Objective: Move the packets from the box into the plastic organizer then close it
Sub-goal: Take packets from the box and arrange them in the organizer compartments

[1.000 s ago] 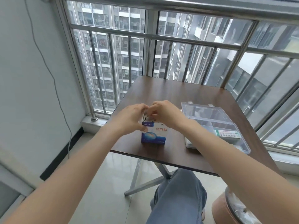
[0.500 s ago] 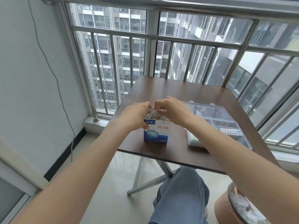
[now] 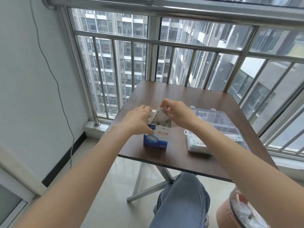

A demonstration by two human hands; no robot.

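Right hand [image 3: 178, 115] is up at the centre of the frame, fingers curled, pinching a small white paper packet [image 3: 158, 114] that sticks up out of the open top of the box. Left hand [image 3: 137, 120] sits just beside it, to the left of centre, wrapped around the upper left side of the blue and white cardboard box [image 3: 157, 137], thumb pressed on the front face. The box stands upright near the front edge of the dark brown wooden table [image 3: 189, 96], and more white packets [image 3: 164, 125] crowd its open mouth, leaning at angles. Off to the right of the box, mostly behind the right forearm, lies the clear plastic organizer [image 3: 213, 129]; its see-through lid [image 3: 209, 113] is swung open toward the far side of the table. Printed packets with green markings already lie in the near compartments; how many is hard to tell under the arm. Beyond the table, a steel railing [image 3: 164, 43] runs across the upper half of the frame with tower blocks behind the glass. At lower centre, a knee in blue jeans [image 3: 181, 199]; in the lower right corner, a round brown bin [image 3: 230, 213] lined with clear plastic.
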